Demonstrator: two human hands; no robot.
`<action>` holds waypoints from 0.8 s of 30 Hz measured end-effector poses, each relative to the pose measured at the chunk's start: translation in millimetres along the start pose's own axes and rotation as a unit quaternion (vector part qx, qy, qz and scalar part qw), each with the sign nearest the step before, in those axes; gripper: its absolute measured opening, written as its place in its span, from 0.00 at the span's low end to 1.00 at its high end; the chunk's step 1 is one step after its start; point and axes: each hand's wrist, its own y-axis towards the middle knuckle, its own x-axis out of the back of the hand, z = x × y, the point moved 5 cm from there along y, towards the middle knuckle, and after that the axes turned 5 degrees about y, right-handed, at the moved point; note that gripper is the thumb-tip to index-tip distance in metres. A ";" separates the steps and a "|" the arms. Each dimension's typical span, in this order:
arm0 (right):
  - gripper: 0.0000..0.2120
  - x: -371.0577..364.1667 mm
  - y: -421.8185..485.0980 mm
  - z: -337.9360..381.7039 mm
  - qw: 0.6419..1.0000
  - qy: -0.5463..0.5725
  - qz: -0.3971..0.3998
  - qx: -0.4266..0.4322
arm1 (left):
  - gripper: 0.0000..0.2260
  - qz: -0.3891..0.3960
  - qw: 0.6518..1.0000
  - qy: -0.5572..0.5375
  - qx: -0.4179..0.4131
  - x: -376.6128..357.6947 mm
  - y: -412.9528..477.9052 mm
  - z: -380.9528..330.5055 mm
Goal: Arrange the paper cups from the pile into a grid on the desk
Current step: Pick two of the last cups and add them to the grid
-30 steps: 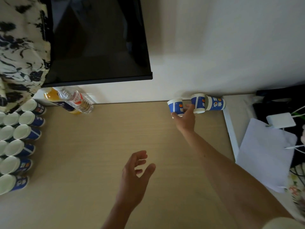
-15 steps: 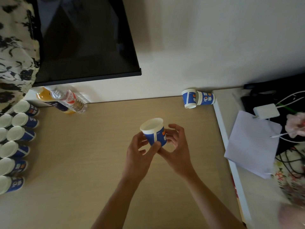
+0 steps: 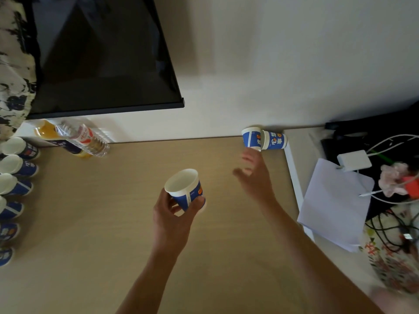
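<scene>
My left hand [image 3: 170, 219] grips a blue and white paper cup [image 3: 186, 189] above the middle of the wooden desk [image 3: 102, 234], its mouth tilted up and left. My right hand [image 3: 255, 175], blurred, stretches with spread fingers toward the cup pile [image 3: 264, 138], which lies on its side at the desk's back right corner; it holds nothing. Several placed cups [image 3: 15, 168] stand in a column along the left edge.
Two bottles [image 3: 77, 139] lie at the back left under a dark monitor [image 3: 97, 55]. Right of the desk's edge are a white sheet of paper [image 3: 333, 205], a white charger [image 3: 353, 159] and cables. Patterned cloth hangs at far left.
The right hand took a cup from the pile and brought it to the middle; the left hand took it over. Now the right hand has let go and moved back toward the pile.
</scene>
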 end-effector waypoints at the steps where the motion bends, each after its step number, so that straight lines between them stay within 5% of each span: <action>1: 0.29 4.1 20.5 -6.8 0.998 -0.043 -0.044 -0.017 | 0.21 0.000 1.000 0.001 0.005 0.8 -1.9 3.5; 12: 0.34 -23.6 134.3 -37.6 0.921 -0.375 -0.097 -0.032 | 0.26 0.010 1.000 0.002 0.016 10.4 -19.8 26.3; 24: 0.35 -35.2 122.4 -50.0 0.960 -0.251 -0.107 -0.068 | 0.25 -0.009 0.999 0.036 0.020 31.7 -18.9 39.2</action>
